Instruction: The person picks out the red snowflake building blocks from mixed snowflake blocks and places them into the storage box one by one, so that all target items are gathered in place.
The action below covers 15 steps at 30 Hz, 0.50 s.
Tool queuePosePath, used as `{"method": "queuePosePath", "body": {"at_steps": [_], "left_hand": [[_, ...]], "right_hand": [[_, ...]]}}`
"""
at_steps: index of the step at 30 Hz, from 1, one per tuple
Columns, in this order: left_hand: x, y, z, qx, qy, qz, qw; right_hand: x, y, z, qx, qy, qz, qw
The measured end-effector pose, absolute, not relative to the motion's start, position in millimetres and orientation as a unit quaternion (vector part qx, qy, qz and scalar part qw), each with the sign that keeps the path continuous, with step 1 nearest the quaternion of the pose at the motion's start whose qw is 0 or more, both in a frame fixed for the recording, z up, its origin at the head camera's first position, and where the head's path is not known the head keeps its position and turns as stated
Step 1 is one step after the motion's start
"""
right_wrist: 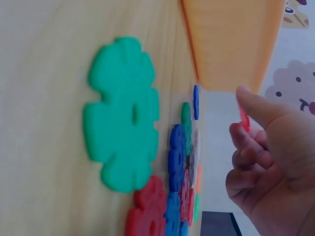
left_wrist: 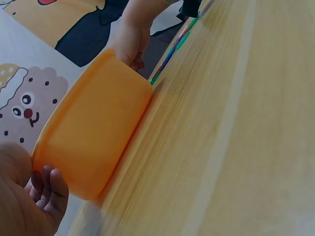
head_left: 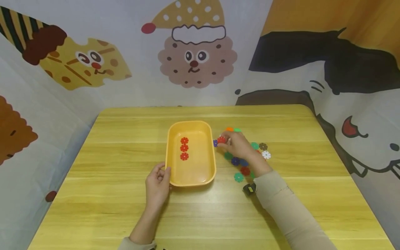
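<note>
A yellow-orange plastic tray [head_left: 197,173] stands on the table, with three red snowflake discs [head_left: 184,148] in a column inside it. My left hand [head_left: 157,184] grips the tray's near left rim, thumb over the edge and fingers against the outer wall, as the left wrist view also shows. Just right of the tray, my right hand [head_left: 239,145] pinches a red snowflake disc [head_left: 221,139] between thumb and fingertips, held above the table. Below and around that hand lie loose discs, among them a teal one [right_wrist: 123,115], a blue one [right_wrist: 175,157] and a white one [head_left: 266,155].
A small black object [head_left: 249,189] is by the right sleeve. The wooden table [head_left: 125,139] reaches to a wall cloth [head_left: 134,21] printed with cartoon figures. The scattered discs cover a patch right of the tray.
</note>
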State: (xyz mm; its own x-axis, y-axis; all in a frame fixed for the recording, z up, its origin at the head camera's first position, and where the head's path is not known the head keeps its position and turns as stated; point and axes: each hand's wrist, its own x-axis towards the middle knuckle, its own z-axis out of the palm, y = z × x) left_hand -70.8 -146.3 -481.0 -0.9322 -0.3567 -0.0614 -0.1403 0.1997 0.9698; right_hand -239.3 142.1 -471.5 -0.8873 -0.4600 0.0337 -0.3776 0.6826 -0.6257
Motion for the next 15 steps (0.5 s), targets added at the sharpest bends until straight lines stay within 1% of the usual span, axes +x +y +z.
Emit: {"method": "queuePosePath", "body": {"at_steps": [6, 11, 15], "left_hand": [[-74.1, -146.9, -482.9, 0.155, -0.777, -0.603, 0.094], [-76.3, -147.6, -482.7, 0.152, -0.811, -0.555, 0.104], [-78.9, -148.1, -481.6, 0.159, -0.83, -0.525, 0.104]], "right_hand": [[-237.5, 139.5, -465.9, -0.222, 0.906, -0.359, 0.032], [-235.0, 136.5, -460.6, -0.218, 0.903, -0.37, 0.003], [-232.7, 132.1, -456.1, -0.231, 0.894, -0.384, -0.008]]}}
